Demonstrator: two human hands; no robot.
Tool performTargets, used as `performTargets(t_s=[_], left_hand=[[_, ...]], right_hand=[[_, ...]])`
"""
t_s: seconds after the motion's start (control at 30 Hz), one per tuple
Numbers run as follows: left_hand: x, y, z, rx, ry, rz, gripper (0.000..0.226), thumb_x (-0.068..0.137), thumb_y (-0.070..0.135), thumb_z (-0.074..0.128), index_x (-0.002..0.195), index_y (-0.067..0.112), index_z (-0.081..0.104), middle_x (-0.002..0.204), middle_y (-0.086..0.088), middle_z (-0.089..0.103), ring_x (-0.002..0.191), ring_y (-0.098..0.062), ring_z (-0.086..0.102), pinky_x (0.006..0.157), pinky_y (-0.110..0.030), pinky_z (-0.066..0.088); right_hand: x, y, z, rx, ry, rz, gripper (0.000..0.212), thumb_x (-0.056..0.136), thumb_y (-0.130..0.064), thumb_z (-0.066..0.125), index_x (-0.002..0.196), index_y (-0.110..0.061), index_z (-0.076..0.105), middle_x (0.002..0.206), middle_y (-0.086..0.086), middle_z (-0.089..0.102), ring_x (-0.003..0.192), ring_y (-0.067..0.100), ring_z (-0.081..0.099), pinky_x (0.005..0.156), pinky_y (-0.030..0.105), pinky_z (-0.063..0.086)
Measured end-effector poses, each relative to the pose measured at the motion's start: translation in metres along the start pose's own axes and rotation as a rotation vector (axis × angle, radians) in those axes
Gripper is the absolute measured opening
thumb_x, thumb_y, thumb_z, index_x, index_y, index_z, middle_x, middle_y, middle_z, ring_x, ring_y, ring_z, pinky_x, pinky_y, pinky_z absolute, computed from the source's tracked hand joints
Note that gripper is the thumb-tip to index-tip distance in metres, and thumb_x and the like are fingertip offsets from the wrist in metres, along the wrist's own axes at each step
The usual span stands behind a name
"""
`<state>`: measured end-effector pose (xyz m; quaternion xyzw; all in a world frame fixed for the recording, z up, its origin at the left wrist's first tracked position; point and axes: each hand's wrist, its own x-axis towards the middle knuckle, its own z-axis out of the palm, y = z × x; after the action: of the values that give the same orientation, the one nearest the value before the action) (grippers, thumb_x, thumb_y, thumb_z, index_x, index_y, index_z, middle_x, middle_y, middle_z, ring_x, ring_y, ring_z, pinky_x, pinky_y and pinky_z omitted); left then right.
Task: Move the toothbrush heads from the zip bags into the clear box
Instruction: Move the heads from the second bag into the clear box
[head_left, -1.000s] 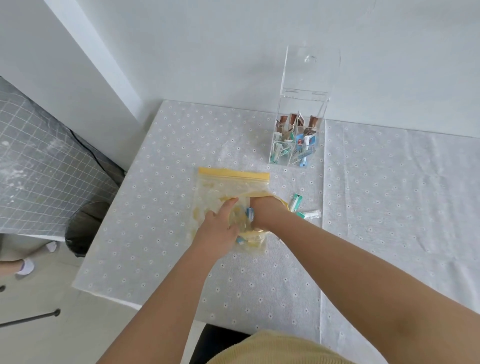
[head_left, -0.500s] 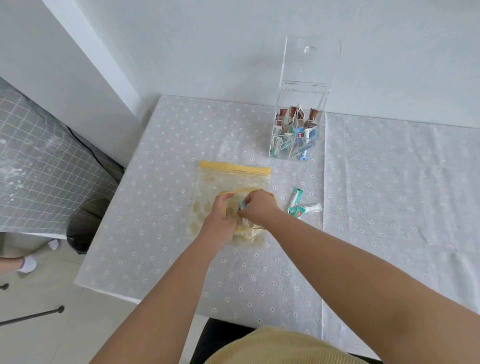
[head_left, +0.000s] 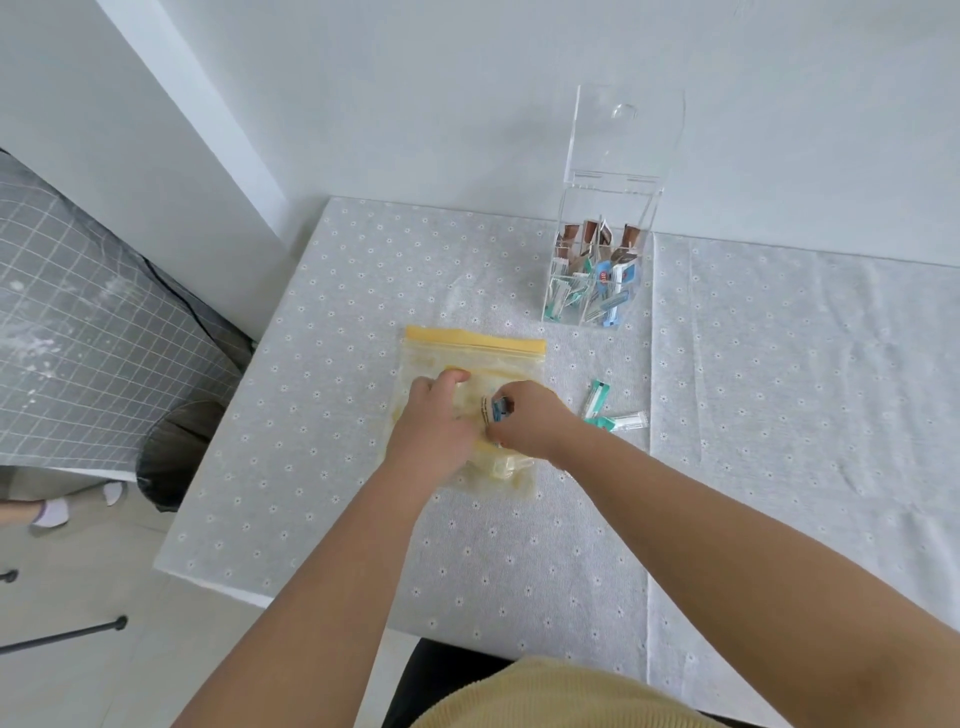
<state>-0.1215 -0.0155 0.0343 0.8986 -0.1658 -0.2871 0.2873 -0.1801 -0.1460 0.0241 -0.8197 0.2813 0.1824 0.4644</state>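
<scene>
- A yellow-topped zip bag (head_left: 470, 358) is lying flat on the dotted tablecloth (head_left: 363, 291), and both hands are being held over its middle.
- A blue-and-white packaged toothbrush head (head_left: 497, 408) is being pinched in the right hand (head_left: 527, 418), its fingers closed on the packet just above the bag.
- The bag is being pressed down by the left hand (head_left: 434, 421), fingers curled with the thumb stretched toward the zip strip; whether plastic is being gripped or only pinned cannot be told.
- Two loose green-and-clear toothbrush heads (head_left: 605, 410) are lying on the cloth just right of the right hand, apart from the bag.
- The clear box (head_left: 602, 249) is standing well beyond the hands near the wall, lid raised upright, with packets already being held in its compartments.
- Both forearms are being reached forward from the lower edge and are converging over the bag.
- The bag's lower half is being covered by the hands; a second yellowish bag layer seems to be lying under them, but its outline is hard to make out.
- Print on the packets is too small to read.
</scene>
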Motion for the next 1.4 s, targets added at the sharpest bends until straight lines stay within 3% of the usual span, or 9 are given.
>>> performTargets(t_s=[0.17, 0.37, 0.47, 0.6, 0.87, 1.07, 1.17, 1.3, 1.4], left_hand=[[0.003, 0.002, -0.011, 0.176, 0.006, 0.001, 0.057, 0.086, 0.012, 0.045, 0.140, 0.032, 0.042, 0.138, 0.005, 0.036, 0.078, -0.018, 0.061, 0.072, -0.037, 0.053], [0.001, 0.000, -0.014, 0.222, 0.006, -0.005, 0.054, 0.090, 0.015, 0.044, 0.142, 0.030, 0.040, 0.142, 0.004, 0.034, 0.077, -0.017, 0.062, 0.073, -0.035, 0.052], [0.000, -0.001, -0.011, 0.211, 0.012, -0.005, 0.051, 0.091, 0.018, 0.044, 0.140, 0.030, 0.040, 0.139, 0.004, 0.036, 0.075, -0.017, 0.062, 0.072, -0.035, 0.052], [0.001, 0.001, -0.006, 0.204, 0.039, 0.015, 0.047, 0.093, 0.021, 0.045, 0.139, 0.031, 0.042, 0.137, 0.005, 0.037, 0.073, -0.014, 0.060, 0.066, -0.031, 0.048], [0.002, 0.002, -0.001, 0.206, 0.028, 0.026, 0.047, 0.092, 0.022, 0.045, 0.138, 0.031, 0.043, 0.134, 0.006, 0.038, 0.070, -0.014, 0.059, 0.063, -0.031, 0.049], [0.002, 0.002, -0.002, 0.207, 0.044, 0.031, 0.046, 0.093, 0.021, 0.045, 0.138, 0.030, 0.043, 0.133, 0.006, 0.038, 0.070, -0.014, 0.059, 0.062, -0.030, 0.048], [0.004, 0.001, -0.001, 0.207, 0.049, 0.029, 0.047, 0.092, 0.021, 0.046, 0.138, 0.030, 0.043, 0.137, 0.006, 0.037, 0.068, -0.014, 0.057, 0.059, -0.028, 0.043], [0.006, 0.002, 0.003, 0.194, 0.040, 0.036, 0.046, 0.091, 0.022, 0.047, 0.136, 0.031, 0.045, 0.140, 0.003, 0.037, 0.084, -0.020, 0.057, 0.070, -0.032, 0.045], [0.007, 0.005, 0.005, 0.200, 0.032, 0.051, 0.046, 0.090, 0.019, 0.048, 0.135, 0.030, 0.046, 0.143, 0.002, 0.036, 0.086, -0.019, 0.058, 0.072, -0.033, 0.047]], right_hand=[[-0.021, -0.013, -0.018, -0.184, 0.066, -0.192, 0.026, 0.081, -0.021, 0.072, 0.105, -0.014, 0.063, 0.091, -0.002, 0.055, 0.081, 0.018, 0.052, 0.066, 0.023, 0.039], [-0.032, -0.018, -0.088, 0.364, 0.114, -0.212, 0.027, 0.081, -0.013, 0.075, 0.106, -0.014, 0.063, 0.090, 0.013, 0.073, 0.071, 0.019, 0.064, 0.062, 0.026, 0.056], [-0.016, -0.008, -0.137, 0.479, 0.291, -0.236, 0.033, 0.082, -0.006, 0.073, 0.110, 0.006, 0.061, 0.098, 0.021, 0.072, 0.076, 0.023, 0.064, 0.072, 0.027, 0.058], [0.014, 0.009, -0.182, 0.443, 0.593, -0.183, 0.021, 0.081, -0.011, 0.075, 0.096, -0.001, 0.065, 0.091, 0.021, 0.072, 0.068, 0.021, 0.063, 0.075, 0.040, 0.058], [0.051, 0.035, -0.170, 0.368, 0.656, -0.049, 0.016, 0.080, -0.020, 0.075, 0.089, -0.011, 0.065, 0.080, 0.011, 0.069, 0.067, 0.023, 0.063, 0.072, 0.045, 0.057], [0.051, 0.037, -0.160, 0.324, 0.661, -0.055, 0.043, 0.078, -0.034, 0.077, 0.117, -0.021, 0.066, 0.115, -0.007, 0.067, 0.103, 0.013, 0.062, 0.097, 0.033, 0.049], [0.031, 0.021, -0.146, 0.232, 0.806, -0.133, 0.027, 0.086, -0.031, 0.066, 0.112, -0.024, 0.067, 0.112, -0.008, 0.067, 0.082, 0.006, 0.058, 0.088, 0.029, 0.050], [-0.002, 0.002, -0.093, 0.169, 0.494, -0.345, 0.015, 0.091, -0.015, 0.060, 0.100, -0.024, 0.067, 0.081, -0.009, 0.064, 0.046, -0.003, 0.045, 0.052, 0.016, 0.046], [-0.012, 0.000, -0.044, -0.245, 0.134, -0.521, 0.019, 0.089, -0.013, 0.058, 0.102, -0.016, 0.071, 0.085, -0.004, 0.068, 0.068, 0.005, 0.060, 0.069, 0.024, 0.054]])
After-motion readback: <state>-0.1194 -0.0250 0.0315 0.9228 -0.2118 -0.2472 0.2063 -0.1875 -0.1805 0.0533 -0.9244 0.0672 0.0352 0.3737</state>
